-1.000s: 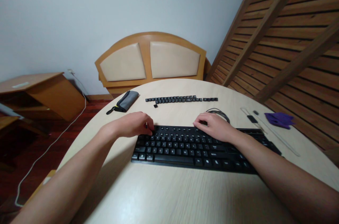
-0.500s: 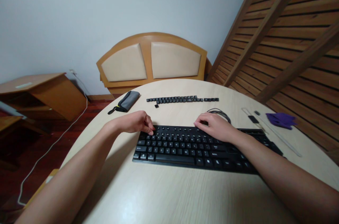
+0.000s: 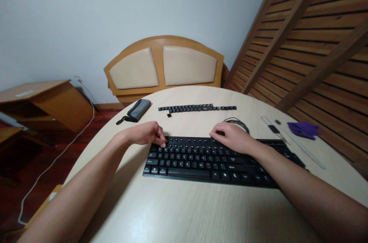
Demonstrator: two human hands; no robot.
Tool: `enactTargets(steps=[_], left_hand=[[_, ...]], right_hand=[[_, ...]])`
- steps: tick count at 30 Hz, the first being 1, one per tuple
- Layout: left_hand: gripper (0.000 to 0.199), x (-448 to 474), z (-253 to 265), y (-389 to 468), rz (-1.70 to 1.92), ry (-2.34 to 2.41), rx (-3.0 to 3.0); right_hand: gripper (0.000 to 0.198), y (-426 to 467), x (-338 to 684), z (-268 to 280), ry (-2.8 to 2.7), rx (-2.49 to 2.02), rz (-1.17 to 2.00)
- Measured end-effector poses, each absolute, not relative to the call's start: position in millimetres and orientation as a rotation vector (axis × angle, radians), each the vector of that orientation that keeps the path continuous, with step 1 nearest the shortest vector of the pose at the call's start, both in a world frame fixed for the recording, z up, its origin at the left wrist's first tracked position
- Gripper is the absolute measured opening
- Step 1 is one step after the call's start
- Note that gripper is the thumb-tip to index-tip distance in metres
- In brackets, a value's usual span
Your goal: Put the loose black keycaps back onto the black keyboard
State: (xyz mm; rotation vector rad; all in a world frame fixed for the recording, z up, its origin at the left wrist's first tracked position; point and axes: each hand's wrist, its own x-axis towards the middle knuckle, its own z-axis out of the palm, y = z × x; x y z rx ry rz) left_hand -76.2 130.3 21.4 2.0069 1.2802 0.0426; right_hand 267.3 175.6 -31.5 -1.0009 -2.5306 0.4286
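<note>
A black keyboard lies on the table with its long side toward me. The keys along its far rows look like small bare stems, while the nearer rows carry lettered keycaps. My left hand is closed in a pinch at the far left corner of the keyboard; whatever is between its fingertips is hidden. Over the far edge, right of the middle, rests my right hand, with thumb and fingers curled against the keyboard. Beyond the keyboard, loose black keycaps are lined up in rows, with a single keycap just in front.
On the round table, a grey pouch lies to the left. A coiled black cable sits behind my right hand. Further right are a purple cloth, a wire tool with a black handle and a thin pale stick.
The whole view has shifted very slightly. Both hands keep the same places on the keyboard, and the loose keycaps have not moved on the table.
</note>
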Motion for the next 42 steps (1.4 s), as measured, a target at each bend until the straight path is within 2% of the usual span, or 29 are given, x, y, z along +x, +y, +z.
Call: enactTargets(steps=[6, 11, 13, 17, 26, 36, 42], left_hand=[[0.032, -80.6, 20.5, 134.2, 0.106, 1.191, 1.978], [0.044, -82.2, -9.0, 152.9, 0.665, 1.510, 2.173], [0.047, -83.7, -25.2, 159.7, 0.761, 1.524, 2.292], [0.056, -87.2, -43.7, 164.7, 0.687, 1.513, 2.413], [0.062, -85.5, -40.3, 162.8, 0.592, 1.551, 2.363], [0.033, -92.0, -37.7, 167.1, 0.673, 1.507, 2.389], [0.028, -91.7, -36.5, 165.3, 0.687, 1.615, 2.316]], right_hand=[[0.027, 175.0, 267.0, -31.3, -2.521, -1.003, 0.431], [0.027, 175.2, 267.2, -31.6, -2.531, -1.007, 0.427], [0.027, 175.2, 267.1, -31.7, -2.531, -1.013, 0.427], [0.026, 175.1, 266.8, -31.4, -2.532, -1.011, 0.418], [0.026, 176.1, 267.4, -32.9, -2.527, -1.000, 0.410], [0.025, 174.6, 267.3, -31.6, -2.527, -1.013, 0.419], [0.026, 174.7, 267.3, -31.7, -2.530, -1.011, 0.423]])
